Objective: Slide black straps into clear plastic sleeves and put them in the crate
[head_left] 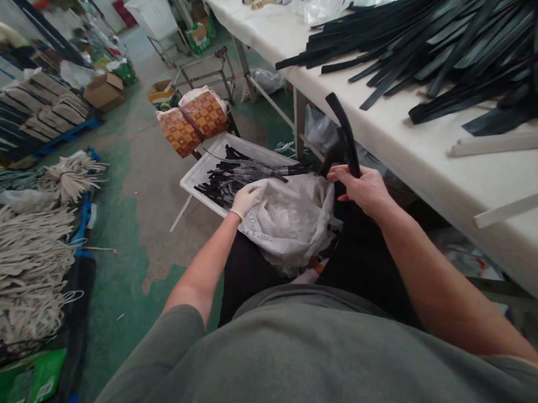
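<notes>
A white woven sack [290,219] rests at my lap with its mouth open upward. My left hand [245,201], in a pale glove, is closed on the sack's left rim. Bare and closed, my right hand [361,187] grips a black strip [344,130] at the sack's right side; the strip's upper end sticks up and bends to the left. Just beyond the sack stands a white tray [189,180] holding many black strips [234,171]. The inside of the sack shows only pale, crumpled material.
A long pale table [272,37] on the right bears a heap of black strips [402,44]. Beyond the tray is a stool with a checkered cushion [194,121]. Bundles of pale cord [21,269] lie at the left. A person [7,35] is at the far left.
</notes>
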A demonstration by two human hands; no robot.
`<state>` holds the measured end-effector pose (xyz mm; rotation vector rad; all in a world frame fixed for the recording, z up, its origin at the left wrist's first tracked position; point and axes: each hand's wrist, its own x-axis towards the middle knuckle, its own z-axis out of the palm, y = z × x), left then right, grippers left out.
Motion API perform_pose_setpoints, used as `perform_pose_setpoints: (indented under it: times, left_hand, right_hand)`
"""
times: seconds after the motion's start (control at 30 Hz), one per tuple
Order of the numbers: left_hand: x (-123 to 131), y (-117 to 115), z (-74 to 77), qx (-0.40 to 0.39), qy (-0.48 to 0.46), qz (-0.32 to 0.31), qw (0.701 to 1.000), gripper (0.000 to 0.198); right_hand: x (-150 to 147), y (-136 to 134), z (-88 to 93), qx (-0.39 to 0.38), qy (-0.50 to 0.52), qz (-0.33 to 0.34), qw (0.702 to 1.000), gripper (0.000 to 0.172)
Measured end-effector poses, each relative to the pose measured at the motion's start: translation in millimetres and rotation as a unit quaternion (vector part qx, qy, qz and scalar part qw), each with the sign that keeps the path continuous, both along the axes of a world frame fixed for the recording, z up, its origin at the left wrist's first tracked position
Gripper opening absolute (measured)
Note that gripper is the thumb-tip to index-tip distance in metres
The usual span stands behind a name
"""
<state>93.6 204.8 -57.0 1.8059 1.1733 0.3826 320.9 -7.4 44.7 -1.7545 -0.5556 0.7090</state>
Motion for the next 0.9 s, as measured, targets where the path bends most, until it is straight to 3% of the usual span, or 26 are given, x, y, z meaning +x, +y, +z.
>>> perform_pose_setpoints:
  times: [0.1, 0.17, 0.23, 0.33, 0.47, 0.63, 0.77, 0.9]
  left_hand:
    - [17, -52, -41.6, 0.005, 0.110, -0.112, 0.988, 0.052]
    - [24, -72, -58.8, 0.031, 0.210, -0.170, 0.962, 0.063]
    - [29, -81, -66.4, 0.052, 0.277, -0.193, 0.940, 0.055]
    - [28, -82, -61.3, 0.074, 0.311, -0.189, 0.928, 0.032]
    - [13, -69, -29.5, 0.129, 0.323, -0.169, 0.922, 0.037]
    - [-31, -61, 32.3, 0.240, 0.283, -0.074, 0.926, 0.037]
    - [-71, -87, 77.5, 0.257, 0.067, -0.006, 0.964, 0.026]
    - [-94, -134, 103.9, 0.226, -0.107, -0.035, 0.967, 0.019]
  right_hand:
    - [-17, -35, -16.4, -0.017, 0.117, 0.031, 0.993, 0.028]
    - [-26, -56, -27.1, -0.032, 0.174, 0.044, 0.983, 0.027]
    - [-32, -73, -36.9, -0.043, 0.218, 0.050, 0.974, 0.026]
    - [-33, -85, -47.8, -0.036, 0.263, 0.053, 0.963, 0.025]
    - [-30, -83, -54.5, -0.036, 0.276, 0.045, 0.959, 0.023]
    - [-38, -73, -53.5, -0.046, 0.314, 0.100, 0.943, 0.020]
    - [-68, -70, -46.0, -0.021, 0.374, 0.176, 0.910, 0.024]
    - [-107, -66, -34.3, -0.019, 0.393, 0.262, 0.881, 0.030]
